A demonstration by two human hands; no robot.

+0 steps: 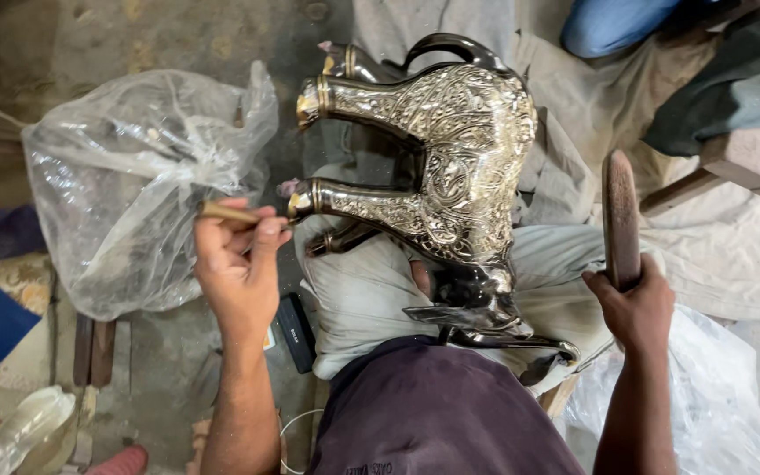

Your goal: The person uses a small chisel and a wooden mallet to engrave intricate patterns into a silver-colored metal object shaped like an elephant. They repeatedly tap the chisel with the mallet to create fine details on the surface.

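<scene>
Two bare hands work over an ornate metal animal figure (450, 167), seen from above. The figure fills the upper middle of the frame, lying on its side across the person's lap on pale cloth (362, 290). Its silvery body is covered in fine engraved scrollwork, and its legs point toward the left, ending in brass-coloured bands. Its darker, plainer head points down toward the person's dark purple shirt (433, 422) at the bottom centre.

The left hand (237, 264), at centre left, is closed around a thin wooden-handled tool (230, 212), pinched between thumb and fingers. The tool's tip points right, just beside the foot of the nearer leg; whether it touches is unclear.

The right hand (631, 303), at centre right, grips the lower end of a flat, dark wooden mallet (620, 215), which stands upright, apart from the figure.

A crumpled clear plastic bag (134, 185) lies on the floor at upper left. A small black rectangular object (295, 330) lies just below the left hand. More clear plastic (714, 396) sits at lower right.
</scene>
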